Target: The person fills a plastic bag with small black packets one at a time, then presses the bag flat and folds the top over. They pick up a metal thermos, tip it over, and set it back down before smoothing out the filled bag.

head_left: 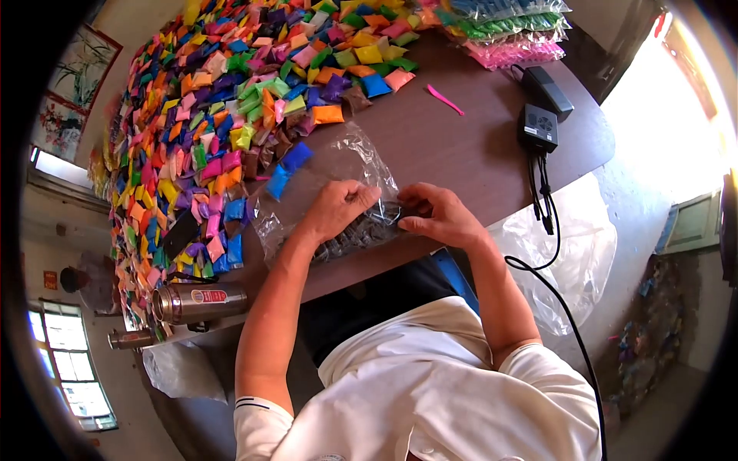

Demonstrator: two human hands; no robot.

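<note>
A large clear plastic bag [356, 150] lies on the brown table near its front edge, with small dark packets [346, 240] in its lower part. My left hand [342, 209] is closed, thumb and fingers pinching the film on top of the bag. At the bag's right edge, my right hand [442, 217] has its fingers curled on the film, thumb and forefinger somewhat apart. What lies under the fingertips is partly hidden. Two joined blue packets [288, 169] rest by the bag's upper left side.
A wide heap of colourful small packets [223, 107] covers the table's left and back. Stacked filled bags [511, 34] stand at the back right. A pink plastic tool [446, 100], a black device [538, 127] with cables, and a steel flask [201, 302] lie around the table.
</note>
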